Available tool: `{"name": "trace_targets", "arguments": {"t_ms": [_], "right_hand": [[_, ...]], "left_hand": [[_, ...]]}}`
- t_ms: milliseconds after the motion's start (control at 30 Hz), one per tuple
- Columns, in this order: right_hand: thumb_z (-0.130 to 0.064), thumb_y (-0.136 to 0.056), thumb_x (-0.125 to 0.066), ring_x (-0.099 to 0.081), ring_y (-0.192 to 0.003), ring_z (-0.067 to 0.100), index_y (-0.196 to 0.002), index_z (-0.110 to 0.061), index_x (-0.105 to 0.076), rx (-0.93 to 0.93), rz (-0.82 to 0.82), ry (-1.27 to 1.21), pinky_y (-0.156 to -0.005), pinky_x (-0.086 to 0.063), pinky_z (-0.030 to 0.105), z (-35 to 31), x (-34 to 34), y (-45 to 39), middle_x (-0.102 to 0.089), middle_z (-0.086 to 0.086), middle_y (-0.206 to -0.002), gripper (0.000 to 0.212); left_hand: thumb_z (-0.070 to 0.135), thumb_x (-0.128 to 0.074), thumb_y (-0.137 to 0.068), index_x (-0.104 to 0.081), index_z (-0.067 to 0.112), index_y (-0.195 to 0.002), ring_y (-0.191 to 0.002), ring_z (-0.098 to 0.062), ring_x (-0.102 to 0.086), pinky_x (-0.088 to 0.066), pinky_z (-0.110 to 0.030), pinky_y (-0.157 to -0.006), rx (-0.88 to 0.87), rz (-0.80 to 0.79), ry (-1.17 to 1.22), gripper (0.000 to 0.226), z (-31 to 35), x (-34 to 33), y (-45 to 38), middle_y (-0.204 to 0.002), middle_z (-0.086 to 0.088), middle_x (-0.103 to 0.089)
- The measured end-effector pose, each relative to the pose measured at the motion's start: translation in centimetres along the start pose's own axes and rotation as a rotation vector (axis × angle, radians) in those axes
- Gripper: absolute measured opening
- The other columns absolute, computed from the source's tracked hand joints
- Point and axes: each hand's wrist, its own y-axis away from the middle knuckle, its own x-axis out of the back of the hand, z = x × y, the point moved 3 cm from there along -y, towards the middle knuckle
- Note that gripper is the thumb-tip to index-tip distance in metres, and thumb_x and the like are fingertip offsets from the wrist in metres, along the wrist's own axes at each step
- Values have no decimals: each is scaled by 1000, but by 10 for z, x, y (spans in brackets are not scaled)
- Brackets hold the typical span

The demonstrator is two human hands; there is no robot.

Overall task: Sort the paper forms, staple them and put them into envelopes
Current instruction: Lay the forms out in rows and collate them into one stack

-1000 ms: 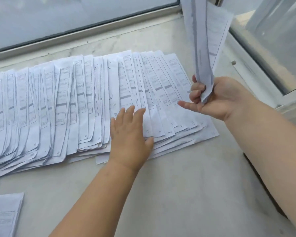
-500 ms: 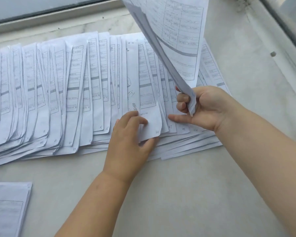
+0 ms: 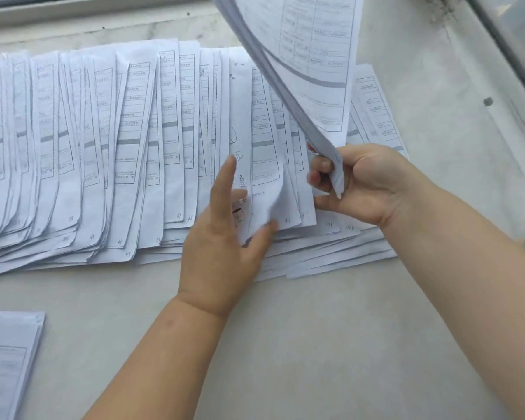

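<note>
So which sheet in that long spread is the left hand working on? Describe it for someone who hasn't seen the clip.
Follow the fanned row of forms on the pale sill toward its right end, below the bundle raised by the right hand. There the left hand pinches one sheet. Its bottom corner is bent up off the row, while its neighbours lie flat.
</note>
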Motion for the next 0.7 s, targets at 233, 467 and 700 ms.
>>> {"name": "trace_targets", "arguments": {"t_ms": [233, 467, 700], "right_hand": [[5, -90, -38, -55, -55, 13, -87, -9, -58, 75, -142, -185, -65, -58, 40, -19, -39, 1, -41, 1, -62, 25], [-1, -94, -46, -55, -57, 12, -88, -17, -57, 428, 475, 93, -58, -56, 28, -41, 33, 29, -64, 1, -82, 21], [2, -93, -44, -67, -84, 20, -91, -20, -65, 289, 320, 604, -60, -61, 30, -1, 24, 34, -71, -2, -102, 30]], "left_hand": [[6, -51, -80, -51, 6, -133, -130, -34, -45, -34, -45, -110, -94, 64, -269, 53, -8, -7, -7, -136, -14, -53], [8, -48, -96, -64, 3, -91, -68, -9, -53, -35, -15, -68, 304, 474, 159, 18, -15, 26, -7, -75, -9, -58], [19, -53, -97, -48, 29, -77, -68, 20, -54, -38, -3, -70, 414, 843, 301, 23, -9, 68, -1, -78, 20, -54]]}}
